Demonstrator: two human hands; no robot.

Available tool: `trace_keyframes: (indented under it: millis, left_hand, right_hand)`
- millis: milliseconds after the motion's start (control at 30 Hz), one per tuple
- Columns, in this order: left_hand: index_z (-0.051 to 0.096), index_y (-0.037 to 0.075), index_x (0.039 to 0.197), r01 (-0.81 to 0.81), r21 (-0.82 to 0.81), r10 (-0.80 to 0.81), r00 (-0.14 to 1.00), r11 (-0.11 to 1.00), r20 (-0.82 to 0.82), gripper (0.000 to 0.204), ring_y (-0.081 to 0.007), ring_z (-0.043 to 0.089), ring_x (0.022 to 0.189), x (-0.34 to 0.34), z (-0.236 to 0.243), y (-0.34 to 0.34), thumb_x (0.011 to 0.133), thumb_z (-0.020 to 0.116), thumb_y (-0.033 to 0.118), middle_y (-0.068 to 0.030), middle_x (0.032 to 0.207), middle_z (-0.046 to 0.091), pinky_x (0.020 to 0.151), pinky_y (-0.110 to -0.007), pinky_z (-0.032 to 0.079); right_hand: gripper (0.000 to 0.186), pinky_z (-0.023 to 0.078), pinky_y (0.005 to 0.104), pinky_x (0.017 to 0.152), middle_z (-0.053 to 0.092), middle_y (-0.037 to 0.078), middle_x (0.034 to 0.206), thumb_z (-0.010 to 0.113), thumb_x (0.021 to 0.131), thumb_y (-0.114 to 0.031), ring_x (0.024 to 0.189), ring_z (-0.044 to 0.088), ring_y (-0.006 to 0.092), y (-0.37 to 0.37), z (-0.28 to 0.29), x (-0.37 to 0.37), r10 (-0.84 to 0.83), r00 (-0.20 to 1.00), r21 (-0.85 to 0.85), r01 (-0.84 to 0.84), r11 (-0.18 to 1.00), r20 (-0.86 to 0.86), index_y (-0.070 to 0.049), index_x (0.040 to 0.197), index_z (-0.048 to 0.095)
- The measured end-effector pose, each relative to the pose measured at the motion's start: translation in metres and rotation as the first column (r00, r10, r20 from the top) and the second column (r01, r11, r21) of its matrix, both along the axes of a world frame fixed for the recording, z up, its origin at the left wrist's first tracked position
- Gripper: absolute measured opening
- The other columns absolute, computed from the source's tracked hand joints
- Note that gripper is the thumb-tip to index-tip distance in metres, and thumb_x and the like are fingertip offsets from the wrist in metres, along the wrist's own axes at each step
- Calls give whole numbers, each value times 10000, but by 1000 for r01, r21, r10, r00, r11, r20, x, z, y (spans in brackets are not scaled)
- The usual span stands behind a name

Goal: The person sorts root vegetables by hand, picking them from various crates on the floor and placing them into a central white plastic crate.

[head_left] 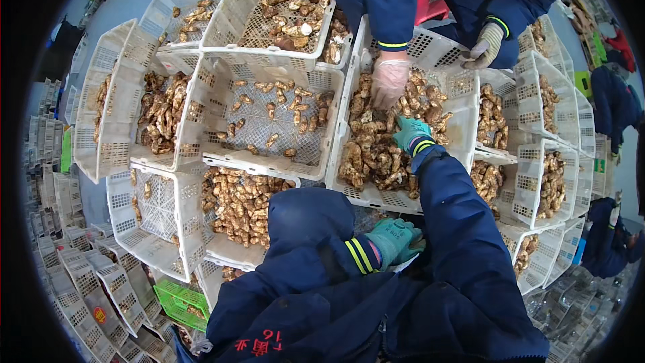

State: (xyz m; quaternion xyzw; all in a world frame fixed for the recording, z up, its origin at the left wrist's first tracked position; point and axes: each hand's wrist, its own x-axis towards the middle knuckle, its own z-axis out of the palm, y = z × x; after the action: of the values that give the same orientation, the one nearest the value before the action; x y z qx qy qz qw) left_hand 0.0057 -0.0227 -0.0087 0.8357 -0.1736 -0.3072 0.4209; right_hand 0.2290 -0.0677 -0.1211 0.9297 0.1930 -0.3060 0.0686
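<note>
My right hand (411, 134), in a teal glove, reaches into a white plastic crate (462, 136) heaped with brown-and-white mushrooms (376, 161). Its fingers are bent in at a mushroom in the pile, partly hidden by the glove. Close to my body, at the crate's near side, my left hand (395, 238) wears the same kind of glove. Its fingers are curled inward, and what they hold, if anything, is hidden. A co-worker's hand in a thin clear glove (390, 81) touches the same pile, just beyond my right hand.
The co-worker's other hand, in a striped glove (485, 47), rests at the far crate rim. Left of the pile, another crate (269, 154) holds scattered mushrooms. A fuller crate of mushrooms (242, 208) stands nearer. More crates (547, 117) stand at right, and a green basket (180, 304) lower left.
</note>
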Motion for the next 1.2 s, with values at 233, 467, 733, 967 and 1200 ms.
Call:
trace_keyframes:
  millis: [233, 467, 733, 967, 1200]
  left_hand:
    - [575, 91, 1026, -24, 11, 24, 999, 1000, 23, 399, -315, 556, 937, 4, 3, 0, 866, 418, 421, -129, 995, 588, 822, -412, 431]
    - [624, 36, 981, -684, -349, 710, 700, 640, -70, 325, -225, 628, 813, 8, 18, 7, 854, 552, 326, -143, 895, 644, 699, -298, 473]
    - [498, -8, 1166, -759, -640, 108, 651, 119, -752, 674, -166, 570, 720, 15, 53, 23, 895, 292, 575, -68, 840, 600, 629, -266, 470]
    - [565, -18, 1053, -608, -762, -27, 778, 224, -628, 484, -121, 537, 630, 2, 65, 17, 937, 364, 407, -59, 744, 594, 542, -228, 413]
    - [503, 55, 640, -604, -395, 691, 713, 692, 120, 378, -215, 517, 493, -6, 57, 9, 752, 682, 368, -86, 563, 519, 485, -336, 404]
  right_hand:
    - [428, 458, 401, 778, 616, 179, 957, 655, 681, -337, 925, 585, 329, -14, -7, -3, -54, 998, 212, 45, 976, 36, -79, 1001, 533]
    - [447, 461, 376, 753, 608, 156, 906, 667, 699, -225, 897, 584, 299, -27, 72, 2, -145, 982, 491, 68, 869, 121, -77, 1087, 500]
    - [464, 440, 341, 834, 593, 136, 1063, 630, 627, -23, 986, 564, 279, -77, 228, -81, 56, 932, 874, -355, 332, 358, -21, 1083, 546]
    - [484, 445, 325, 831, 574, 125, 1110, 638, 689, -67, 982, 565, 258, -89, 226, -144, -274, 899, 916, -252, 312, 341, -14, 1154, 511]
    - [370, 450, 300, 815, 593, 118, 1048, 438, 921, -262, 946, 559, 179, -110, 162, -176, -153, 984, 977, 120, 178, -93, 11, 1158, 516]
